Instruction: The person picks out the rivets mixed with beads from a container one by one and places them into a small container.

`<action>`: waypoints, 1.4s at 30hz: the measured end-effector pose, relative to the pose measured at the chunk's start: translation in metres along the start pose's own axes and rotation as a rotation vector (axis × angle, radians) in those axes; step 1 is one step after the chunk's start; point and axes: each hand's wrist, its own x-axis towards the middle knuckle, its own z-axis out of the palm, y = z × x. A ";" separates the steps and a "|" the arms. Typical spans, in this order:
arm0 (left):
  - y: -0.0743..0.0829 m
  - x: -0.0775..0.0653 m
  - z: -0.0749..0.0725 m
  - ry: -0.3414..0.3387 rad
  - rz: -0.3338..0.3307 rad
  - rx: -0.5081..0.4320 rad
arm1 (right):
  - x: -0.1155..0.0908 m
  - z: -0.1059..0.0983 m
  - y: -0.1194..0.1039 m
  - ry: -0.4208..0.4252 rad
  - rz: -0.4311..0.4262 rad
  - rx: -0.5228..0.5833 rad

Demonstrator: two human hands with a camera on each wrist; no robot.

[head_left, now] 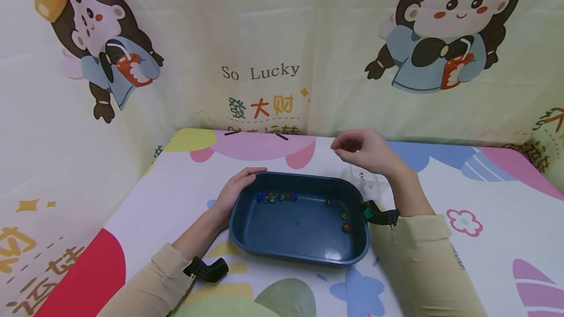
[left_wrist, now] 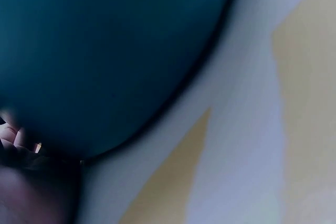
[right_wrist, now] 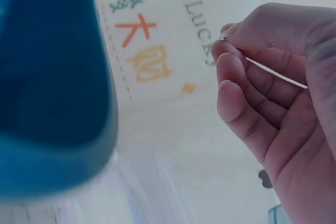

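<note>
A dark blue plastic tub (head_left: 291,256) stands before me on the table. Several glass marbles (head_left: 266,196) in blue, green and orange lie clustered at its far left, with 3 more near the right wall, one an orange marble (head_left: 346,228). My left hand (head_left: 233,192) holds the tub's far left corner at the rim; the left wrist view shows only a little of the fingers. Beyond the far right corner, my raised right hand (head_left: 363,150) pinches a tiny shiny silver bead (right_wrist: 224,38) between thumb and forefinger. A clear plastic box (head_left: 372,187) is partly hidden under that wrist.
A small silvery bead (head_left: 362,174) shows in the clear box. The patterned tablecloth (head_left: 440,268) reaches to a printed cloth backdrop (head_left: 343,62) behind the table. Both wrists carry a black camera mount (head_left: 207,269).
</note>
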 end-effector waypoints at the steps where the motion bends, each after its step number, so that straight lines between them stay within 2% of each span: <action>1: 0.000 0.000 0.000 0.003 0.000 0.000 | -0.001 -0.002 0.001 0.002 0.005 0.000; 19: -0.002 0.001 -0.001 0.000 -0.003 -0.006 | -0.012 -0.019 0.015 0.011 0.131 -0.087; 33: -0.002 0.001 -0.001 -0.005 0.004 -0.005 | -0.019 -0.027 0.022 -0.017 0.211 -0.114; 42: -0.003 0.001 -0.002 -0.012 0.003 -0.026 | -0.019 -0.027 0.025 -0.047 0.279 -0.184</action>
